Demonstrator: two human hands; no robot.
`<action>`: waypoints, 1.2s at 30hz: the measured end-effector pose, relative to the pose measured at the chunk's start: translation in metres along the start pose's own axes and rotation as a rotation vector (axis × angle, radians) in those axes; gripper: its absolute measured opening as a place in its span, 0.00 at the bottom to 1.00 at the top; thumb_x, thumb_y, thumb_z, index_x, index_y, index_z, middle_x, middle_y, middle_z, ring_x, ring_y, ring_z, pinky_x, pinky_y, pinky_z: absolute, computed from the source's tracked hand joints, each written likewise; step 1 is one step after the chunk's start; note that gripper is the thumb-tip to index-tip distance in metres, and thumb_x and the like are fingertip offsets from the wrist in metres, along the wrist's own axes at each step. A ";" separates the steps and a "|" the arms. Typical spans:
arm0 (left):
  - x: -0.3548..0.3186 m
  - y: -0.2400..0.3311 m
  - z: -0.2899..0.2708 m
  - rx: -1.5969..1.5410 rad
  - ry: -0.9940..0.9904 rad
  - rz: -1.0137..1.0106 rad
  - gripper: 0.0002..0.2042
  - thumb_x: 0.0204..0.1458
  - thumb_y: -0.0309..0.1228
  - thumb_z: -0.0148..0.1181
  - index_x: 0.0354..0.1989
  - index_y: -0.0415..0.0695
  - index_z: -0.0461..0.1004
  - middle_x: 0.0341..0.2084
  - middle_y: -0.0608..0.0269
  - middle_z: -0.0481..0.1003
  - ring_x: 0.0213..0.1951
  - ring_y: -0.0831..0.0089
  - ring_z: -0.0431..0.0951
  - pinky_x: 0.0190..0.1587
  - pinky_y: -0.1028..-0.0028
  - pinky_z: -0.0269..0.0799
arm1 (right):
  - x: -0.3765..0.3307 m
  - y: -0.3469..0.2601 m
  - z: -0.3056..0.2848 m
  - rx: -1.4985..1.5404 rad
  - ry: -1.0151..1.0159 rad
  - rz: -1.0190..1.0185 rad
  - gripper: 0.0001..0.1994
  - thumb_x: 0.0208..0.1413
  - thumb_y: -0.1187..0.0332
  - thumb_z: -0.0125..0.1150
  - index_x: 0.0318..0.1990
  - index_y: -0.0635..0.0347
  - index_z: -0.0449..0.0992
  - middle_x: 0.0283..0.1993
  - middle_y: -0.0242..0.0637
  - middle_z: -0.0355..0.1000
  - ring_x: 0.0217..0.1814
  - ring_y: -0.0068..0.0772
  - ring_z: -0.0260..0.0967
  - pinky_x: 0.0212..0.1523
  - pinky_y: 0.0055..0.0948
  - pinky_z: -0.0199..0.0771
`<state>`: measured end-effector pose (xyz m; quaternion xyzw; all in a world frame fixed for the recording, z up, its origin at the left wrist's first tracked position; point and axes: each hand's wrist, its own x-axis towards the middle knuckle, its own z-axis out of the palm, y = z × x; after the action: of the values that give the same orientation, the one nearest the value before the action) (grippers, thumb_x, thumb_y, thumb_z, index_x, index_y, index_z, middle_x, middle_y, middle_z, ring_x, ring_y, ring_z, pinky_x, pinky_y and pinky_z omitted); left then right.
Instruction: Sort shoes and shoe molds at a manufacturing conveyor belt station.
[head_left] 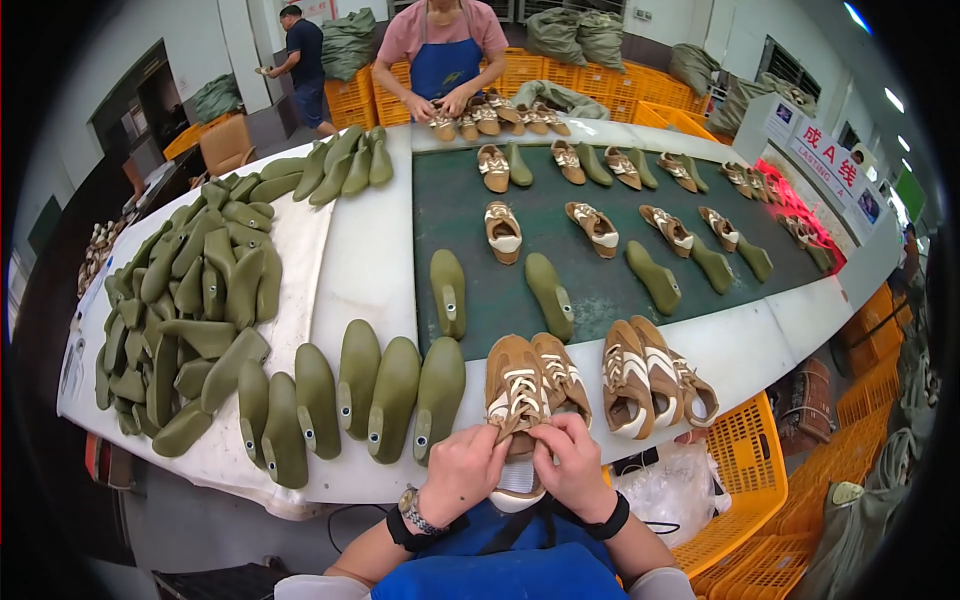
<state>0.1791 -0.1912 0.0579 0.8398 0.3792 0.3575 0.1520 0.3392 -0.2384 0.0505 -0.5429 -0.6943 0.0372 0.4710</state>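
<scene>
Left grip (462, 472) and right grip (571, 462) pinch laces (522, 388) on a brown shoe (508, 358)

The scene is brightly lit by cool white light, with ceiling lamps (893, 99) seen glaring near two o'clock. A vivid red glow (822, 228) is cast just above three o'clock. Soft shadows are thrown between the piled green shoe lasts (205, 290) toward nine o'clock, and small glints are caught on the clear plastic (675, 490) between four and five. The left hand (465, 465), right hand (572, 460) and laced shoe (515, 380) are rendered without evident blur. Straight edges are bowed by the fisheye lens; the corners are swallowed by black.
</scene>
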 end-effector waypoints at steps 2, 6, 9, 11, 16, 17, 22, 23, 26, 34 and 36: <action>-0.001 0.001 -0.001 -0.018 0.014 -0.003 0.05 0.46 0.26 0.58 0.26 0.39 0.69 0.19 0.55 0.70 0.23 0.57 0.72 0.24 0.65 0.68 | 0.002 -0.004 -0.001 0.016 -0.014 0.040 0.15 0.40 0.81 0.58 0.39 0.57 0.74 0.34 0.38 0.61 0.26 0.35 0.66 0.24 0.29 0.70; -0.006 0.004 -0.004 -0.031 0.052 0.036 0.04 0.45 0.24 0.58 0.25 0.39 0.68 0.18 0.56 0.69 0.22 0.57 0.71 0.24 0.65 0.67 | 0.003 -0.013 -0.002 0.030 -0.050 0.031 0.15 0.39 0.82 0.57 0.38 0.57 0.75 0.32 0.38 0.60 0.25 0.35 0.64 0.23 0.29 0.69; -0.009 0.005 -0.007 -0.034 0.068 0.046 0.04 0.44 0.23 0.58 0.26 0.39 0.69 0.19 0.55 0.69 0.22 0.57 0.71 0.24 0.65 0.67 | 0.004 -0.017 -0.003 0.006 -0.080 0.035 0.15 0.37 0.82 0.56 0.36 0.56 0.76 0.31 0.38 0.59 0.25 0.34 0.63 0.22 0.28 0.68; -0.007 0.003 -0.006 -0.031 0.064 0.046 0.04 0.43 0.22 0.58 0.26 0.39 0.69 0.19 0.55 0.70 0.23 0.57 0.72 0.25 0.66 0.68 | 0.004 -0.014 -0.004 0.009 -0.107 0.014 0.13 0.36 0.83 0.56 0.31 0.55 0.76 0.30 0.38 0.58 0.24 0.35 0.63 0.22 0.30 0.67; 0.000 -0.003 -0.012 -0.203 0.162 -0.160 0.12 0.45 0.21 0.56 0.40 0.37 0.68 0.23 0.52 0.75 0.25 0.57 0.77 0.27 0.69 0.72 | 0.004 -0.007 -0.007 0.113 -0.182 -0.084 0.11 0.35 0.82 0.56 0.27 0.54 0.75 0.30 0.39 0.58 0.25 0.38 0.62 0.23 0.30 0.66; 0.001 -0.004 -0.013 -0.334 0.165 -0.268 0.14 0.45 0.20 0.55 0.42 0.36 0.67 0.21 0.52 0.75 0.24 0.57 0.77 0.26 0.70 0.72 | 0.004 -0.006 -0.008 0.153 -0.210 -0.099 0.11 0.35 0.82 0.56 0.26 0.54 0.75 0.30 0.40 0.58 0.25 0.39 0.62 0.23 0.31 0.66; 0.001 -0.006 -0.012 -0.116 0.014 0.000 0.19 0.43 0.21 0.56 0.46 0.46 0.69 0.18 0.60 0.71 0.21 0.63 0.74 0.22 0.70 0.70 | -0.002 -0.005 -0.007 0.200 -0.139 -0.016 0.11 0.36 0.85 0.54 0.26 0.56 0.73 0.30 0.40 0.59 0.26 0.36 0.63 0.25 0.28 0.67; 0.001 -0.007 -0.013 -0.002 -0.047 0.175 0.20 0.42 0.22 0.55 0.46 0.51 0.70 0.17 0.63 0.68 0.21 0.66 0.73 0.22 0.70 0.69 | -0.003 -0.006 -0.007 0.229 -0.067 0.066 0.11 0.37 0.86 0.53 0.26 0.57 0.72 0.30 0.40 0.59 0.27 0.36 0.64 0.26 0.27 0.67; 0.003 0.008 -0.018 0.092 -0.127 0.200 0.20 0.39 0.22 0.55 0.44 0.52 0.72 0.18 0.65 0.63 0.20 0.69 0.70 0.21 0.72 0.68 | 0.001 -0.004 -0.006 0.230 0.047 0.021 0.16 0.37 0.86 0.54 0.36 0.59 0.70 0.32 0.42 0.63 0.28 0.36 0.66 0.27 0.28 0.69; 0.003 0.008 -0.016 0.003 -0.138 0.267 0.13 0.38 0.23 0.56 0.35 0.50 0.72 0.19 0.63 0.61 0.20 0.67 0.68 0.20 0.70 0.64 | -0.006 0.003 0.002 0.391 0.202 0.123 0.17 0.41 0.86 0.55 0.40 0.62 0.63 0.36 0.41 0.64 0.31 0.28 0.65 0.28 0.21 0.69; 0.000 0.003 -0.016 -0.059 -0.130 0.335 0.09 0.37 0.24 0.57 0.30 0.50 0.71 0.18 0.63 0.59 0.19 0.66 0.66 0.20 0.70 0.61 | -0.007 0.002 0.004 0.497 0.199 0.182 0.17 0.43 0.86 0.53 0.41 0.61 0.61 0.37 0.39 0.60 0.32 0.24 0.61 0.31 0.18 0.65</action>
<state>0.1694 -0.1932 0.0704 0.9078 0.2128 0.3335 0.1392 0.3379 -0.2414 0.0428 -0.4719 -0.5627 0.1952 0.6501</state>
